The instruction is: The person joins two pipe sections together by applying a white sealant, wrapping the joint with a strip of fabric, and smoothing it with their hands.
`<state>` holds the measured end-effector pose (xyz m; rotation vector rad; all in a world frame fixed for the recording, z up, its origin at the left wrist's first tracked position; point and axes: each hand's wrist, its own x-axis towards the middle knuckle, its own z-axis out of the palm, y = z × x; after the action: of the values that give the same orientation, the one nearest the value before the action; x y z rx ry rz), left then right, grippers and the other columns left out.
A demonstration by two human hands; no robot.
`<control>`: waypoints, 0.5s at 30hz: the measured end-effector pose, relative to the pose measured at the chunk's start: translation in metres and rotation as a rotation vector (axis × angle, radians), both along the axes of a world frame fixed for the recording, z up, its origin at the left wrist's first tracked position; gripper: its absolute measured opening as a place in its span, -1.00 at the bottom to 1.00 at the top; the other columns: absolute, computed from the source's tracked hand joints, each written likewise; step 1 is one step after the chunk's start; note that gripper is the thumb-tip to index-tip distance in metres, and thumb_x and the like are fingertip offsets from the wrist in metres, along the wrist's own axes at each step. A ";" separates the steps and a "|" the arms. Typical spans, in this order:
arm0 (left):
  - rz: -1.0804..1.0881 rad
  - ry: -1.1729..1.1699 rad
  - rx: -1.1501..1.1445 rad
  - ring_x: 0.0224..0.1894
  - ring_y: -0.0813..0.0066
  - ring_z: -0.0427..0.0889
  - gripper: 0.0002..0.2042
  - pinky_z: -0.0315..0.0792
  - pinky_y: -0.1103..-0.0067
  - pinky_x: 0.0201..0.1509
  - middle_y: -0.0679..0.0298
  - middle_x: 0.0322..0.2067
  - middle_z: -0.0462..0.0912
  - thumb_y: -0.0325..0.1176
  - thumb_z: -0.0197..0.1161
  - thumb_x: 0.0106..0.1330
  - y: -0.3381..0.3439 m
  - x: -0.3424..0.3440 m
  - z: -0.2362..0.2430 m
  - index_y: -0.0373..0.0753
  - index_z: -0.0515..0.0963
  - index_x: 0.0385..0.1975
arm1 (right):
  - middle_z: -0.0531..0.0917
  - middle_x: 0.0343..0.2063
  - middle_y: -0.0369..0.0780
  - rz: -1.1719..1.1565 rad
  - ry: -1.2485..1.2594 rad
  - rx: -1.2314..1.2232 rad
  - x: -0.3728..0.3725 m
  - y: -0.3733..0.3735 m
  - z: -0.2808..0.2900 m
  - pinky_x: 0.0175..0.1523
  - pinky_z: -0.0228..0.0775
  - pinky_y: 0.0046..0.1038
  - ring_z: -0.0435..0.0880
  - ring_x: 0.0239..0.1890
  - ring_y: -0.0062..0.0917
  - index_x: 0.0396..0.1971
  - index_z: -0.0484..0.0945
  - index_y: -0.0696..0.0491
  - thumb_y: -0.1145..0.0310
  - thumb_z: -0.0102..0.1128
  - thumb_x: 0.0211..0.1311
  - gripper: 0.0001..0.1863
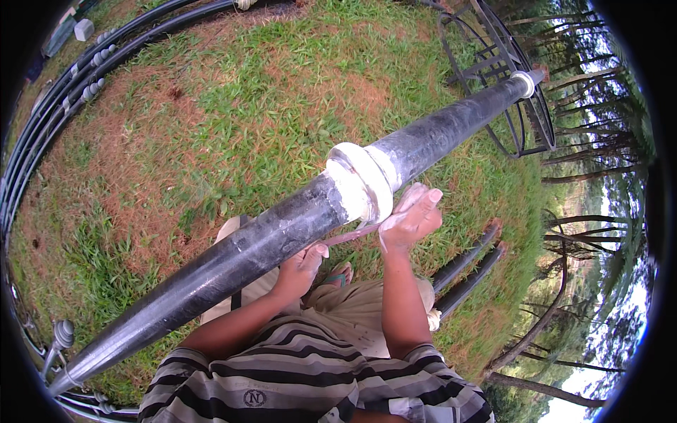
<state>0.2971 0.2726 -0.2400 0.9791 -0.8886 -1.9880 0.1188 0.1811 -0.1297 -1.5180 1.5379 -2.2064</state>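
Observation:
A long black pole (271, 229) slants across in front of me, from the near left to the far right. A rounded collar (363, 180), coated white and smeared onto the black on both sides, rings its middle. My right hand (410, 222), whitened with dust, is closed with its thumb up beside the collar. Below the pole, my left hand (300, 270) is closed, its fingers partly hidden. Between the two hands a thin pinkish strip (350, 235) runs taut under the collar; its material is unclear.
A second white collar (522, 83) sits at the pole's far end, near a black round metal frame (486, 67). Two black poles (469, 264) lie on the grass to the right. Several curved black poles (63, 99) lie along the left. Trees (585, 141) stand at the right.

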 end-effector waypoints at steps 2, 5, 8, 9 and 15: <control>-0.020 -0.018 0.064 -0.66 0.78 0.16 -0.68 0.05 0.70 -0.59 0.54 -0.67 0.26 -0.11 0.07 0.59 -0.009 -0.012 -0.012 -0.23 0.55 -0.30 | 0.16 -0.77 -0.41 0.001 -0.013 0.000 0.003 -0.001 0.002 -0.58 -0.18 -0.48 0.06 -0.71 -0.69 -0.76 0.11 -0.02 0.04 -0.10 0.63 -0.35; -0.058 -0.062 -0.018 -0.64 0.75 0.19 -0.69 0.09 0.70 -0.55 0.51 -0.66 0.28 -0.13 0.06 0.60 -0.017 -0.030 0.010 -0.23 0.56 -0.27 | 0.17 -0.78 -0.40 0.018 -0.127 -0.015 -0.009 -0.033 0.037 -0.58 -0.16 -0.49 0.07 -0.72 -0.69 -0.76 0.12 -0.02 0.07 -0.14 0.64 -0.36; -0.081 0.129 -0.014 -0.61 0.70 0.24 -0.67 0.16 0.67 -0.50 0.48 -0.65 0.30 -0.10 0.01 0.61 -0.012 -0.025 0.029 -0.22 0.56 -0.26 | 0.18 -0.80 -0.37 -0.015 -0.086 0.036 -0.003 -0.019 0.030 -0.58 -0.14 -0.50 0.07 -0.73 -0.68 -0.76 0.12 -0.01 0.07 -0.19 0.65 -0.36; -0.083 0.130 -0.018 -0.61 0.70 0.24 -0.67 0.16 0.67 -0.50 0.48 -0.65 0.30 -0.10 0.01 0.61 -0.008 -0.015 0.012 -0.22 0.56 -0.26 | 0.18 -0.80 -0.37 0.008 -0.097 0.021 -0.002 -0.009 0.022 -0.58 -0.14 -0.50 0.07 -0.73 -0.68 -0.76 0.13 -0.01 0.08 -0.20 0.66 -0.36; -0.228 0.084 0.076 -0.56 0.67 0.23 -0.60 0.17 0.67 -0.44 0.47 -0.60 0.26 -0.01 -0.10 0.64 -0.029 -0.024 0.001 -0.21 0.53 -0.18 | 0.18 -0.81 -0.36 -0.002 -0.049 0.005 0.005 -0.019 0.040 -0.57 -0.12 -0.48 0.10 -0.74 -0.66 -0.77 0.16 0.00 0.10 -0.21 0.66 -0.36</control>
<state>0.2729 0.2440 -0.2386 0.8604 -0.9187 -2.2523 0.1242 0.1620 -0.0896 -1.4508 1.5306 -2.2213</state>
